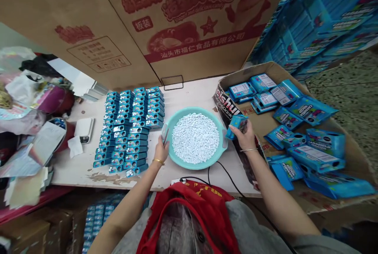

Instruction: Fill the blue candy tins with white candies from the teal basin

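A turquoise basin full of small white candies stands on the table in front of me. At the basin's left handle is my left hand, its fingers closed; a thin greyish edge shows at the fingertips, too small to name. My right hand grips a blue candy box just past the basin's right handle, by the carton's wall. Left of the basin stand rows of blue candy boxes, each showing a round dark opening or white candies.
An open carton of flattened blue boxes stands at the right. Behind the table rises a large printed cardboard box. A small white scale and heaped papers and bags lie left. A black cable runs along the front edge.
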